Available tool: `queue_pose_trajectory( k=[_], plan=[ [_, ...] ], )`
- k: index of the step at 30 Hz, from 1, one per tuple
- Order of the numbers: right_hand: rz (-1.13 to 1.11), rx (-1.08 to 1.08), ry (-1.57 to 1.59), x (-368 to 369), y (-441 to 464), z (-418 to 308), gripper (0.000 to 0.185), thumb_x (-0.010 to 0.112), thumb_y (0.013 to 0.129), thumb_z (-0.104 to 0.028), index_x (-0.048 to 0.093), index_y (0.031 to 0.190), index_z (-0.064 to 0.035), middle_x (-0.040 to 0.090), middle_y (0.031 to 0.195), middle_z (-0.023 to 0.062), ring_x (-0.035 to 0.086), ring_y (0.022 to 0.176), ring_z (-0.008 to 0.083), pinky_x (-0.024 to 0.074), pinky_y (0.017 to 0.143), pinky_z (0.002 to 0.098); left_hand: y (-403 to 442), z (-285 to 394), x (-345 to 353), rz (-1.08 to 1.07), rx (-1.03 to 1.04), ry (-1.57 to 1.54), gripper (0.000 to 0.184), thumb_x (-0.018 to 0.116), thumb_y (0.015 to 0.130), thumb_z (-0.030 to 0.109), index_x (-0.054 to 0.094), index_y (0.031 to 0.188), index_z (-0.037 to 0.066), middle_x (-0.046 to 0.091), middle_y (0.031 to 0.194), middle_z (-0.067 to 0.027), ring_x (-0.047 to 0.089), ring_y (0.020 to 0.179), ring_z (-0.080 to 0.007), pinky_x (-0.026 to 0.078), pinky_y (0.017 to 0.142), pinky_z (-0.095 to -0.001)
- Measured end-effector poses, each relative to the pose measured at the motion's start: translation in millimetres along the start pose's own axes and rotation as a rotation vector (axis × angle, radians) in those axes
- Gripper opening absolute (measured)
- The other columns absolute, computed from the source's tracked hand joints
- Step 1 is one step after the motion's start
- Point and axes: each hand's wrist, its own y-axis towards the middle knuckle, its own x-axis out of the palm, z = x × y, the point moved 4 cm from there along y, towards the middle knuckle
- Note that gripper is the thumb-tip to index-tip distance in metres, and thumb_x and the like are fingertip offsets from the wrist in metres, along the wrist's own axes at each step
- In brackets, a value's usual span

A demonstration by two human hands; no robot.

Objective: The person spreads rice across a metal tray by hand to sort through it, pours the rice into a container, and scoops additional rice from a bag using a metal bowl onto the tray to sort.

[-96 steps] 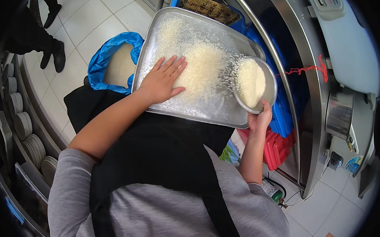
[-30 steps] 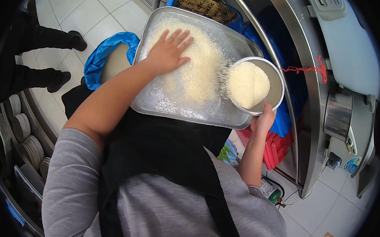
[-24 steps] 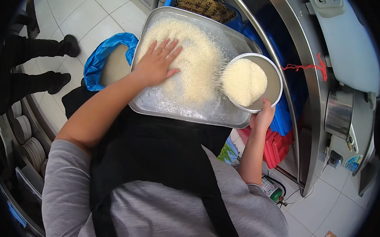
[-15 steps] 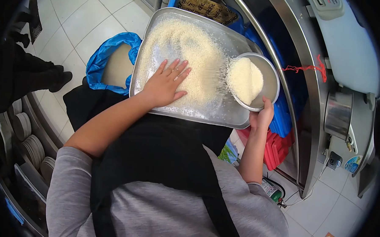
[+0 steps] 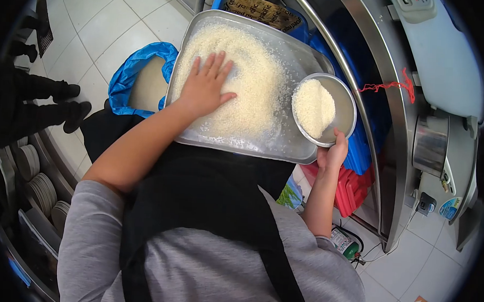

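Note:
A metal tray lies across my lap, with white rice grains spread over much of it. My left hand rests palm down on the rice at the tray's left side, fingers spread and holding nothing. At the tray's right end my right hand grips the rim of a round metal bowl. The bowl tilts toward the tray, and a mound of rice sits against its left wall. Beside the tray on the left stands a blue plastic bag, open, with rice inside.
Blue bins and a red crate stand at right, behind a curved metal rail. A person's dark-clothed legs are at far left, near stacked plates. A steel pot sits at far right.
My left hand has slid up and left over the rice. The bowl has tipped back a little, and grains no longer stream from it into the tray.

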Motion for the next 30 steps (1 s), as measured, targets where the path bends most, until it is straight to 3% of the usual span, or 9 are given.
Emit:
queue_pose_trajectory(
  k=[4,7,9,11,14,17,19,28,30],
  plan=[
    [-0.033,-0.198,-0.192,4,-2,-7,0.037,0.047,0.087,-0.006,0.047,0.123,0.0025,0.055,0.119,0.0150,0.057,0.108,0.0269,0.0458,0.094,0.0410,-24,16,2,-0.047,0.021,0.007,0.079,0.044,0.090,0.058,0.025,0.147,0.007,0.020,0.154,-0.0149,0.022,0.142,-0.0312,0.017,0.113,-0.0538],
    [0.017,0.084,0.080,-2,6,2,0.036,0.050,0.086,-0.009,0.049,0.121,0.0022,0.057,0.117,0.0148,0.059,0.106,0.0272,0.0489,0.089,0.0411,-27,32,3,-0.061,0.138,-0.043,0.080,0.044,0.090,0.058,0.025,0.147,0.006,0.021,0.154,-0.0140,0.021,0.142,-0.0306,0.017,0.113,-0.0533],
    [-0.013,-0.017,-0.011,5,6,1,0.036,0.050,0.086,-0.009,0.049,0.120,0.0021,0.057,0.118,0.0150,0.059,0.106,0.0274,0.0487,0.089,0.0414,-22,39,3,-0.059,0.258,-0.084,0.078,0.043,0.090,0.058,0.025,0.147,0.008,0.021,0.155,-0.0108,0.020,0.142,-0.0283,0.016,0.114,-0.0508],
    [-0.041,-0.125,-0.100,13,2,-5,0.036,0.050,0.086,-0.009,0.049,0.120,0.0021,0.057,0.118,0.0152,0.059,0.106,0.0276,0.0485,0.089,0.0418,-6,34,6,-0.077,0.260,-0.067,0.077,0.042,0.091,0.058,0.024,0.148,0.010,0.020,0.155,-0.0098,0.020,0.143,-0.0277,0.016,0.114,-0.0501],
    [0.032,0.068,0.038,17,1,-2,0.037,0.047,0.087,-0.006,0.048,0.123,0.0030,0.056,0.118,0.0151,0.057,0.107,0.0258,0.0464,0.091,0.0396,20,12,11,-0.070,0.197,-0.027,0.073,0.041,0.092,0.056,0.023,0.149,0.014,0.018,0.156,-0.0080,0.019,0.143,-0.0270,0.014,0.116,-0.0484],
    [0.004,-0.143,-0.076,14,-1,-10,0.035,0.050,0.086,-0.009,0.049,0.120,0.0024,0.057,0.116,0.0156,0.058,0.105,0.0280,0.0477,0.091,0.0418,24,-16,8,-0.016,0.039,0.045,0.070,0.042,0.094,0.052,0.022,0.149,0.013,0.018,0.156,-0.0087,0.018,0.143,-0.0281,0.012,0.116,-0.0468],
    [0.022,0.054,0.063,7,4,-4,0.036,0.049,0.087,-0.008,0.049,0.121,0.0023,0.057,0.116,0.0153,0.058,0.106,0.0279,0.0478,0.091,0.0416,15,-22,5,-0.014,0.051,0.046,0.071,0.042,0.094,0.051,0.022,0.149,0.012,0.018,0.156,-0.0093,0.019,0.143,-0.0286,0.013,0.116,-0.0472],
    [0.042,-0.104,-0.046,6,3,-7,0.035,0.048,0.087,-0.007,0.049,0.120,0.0049,0.056,0.119,0.0152,0.057,0.107,0.0280,0.0475,0.091,0.0422,-44,11,-3,-0.095,0.094,-0.127,0.072,0.048,0.092,0.047,0.021,0.149,0.012,0.019,0.155,-0.0120,0.019,0.143,-0.0314,0.013,0.115,-0.0510],
    [0.022,-0.085,-0.052,6,4,-5,0.035,0.048,0.087,-0.007,0.049,0.120,0.0048,0.056,0.119,0.0153,0.057,0.107,0.0279,0.0476,0.091,0.0420,-43,31,-5,-0.115,0.241,-0.169,0.070,0.049,0.092,0.046,0.022,0.149,0.016,0.019,0.155,-0.0107,0.018,0.143,-0.0312,0.012,0.114,-0.0526]
  ],
)
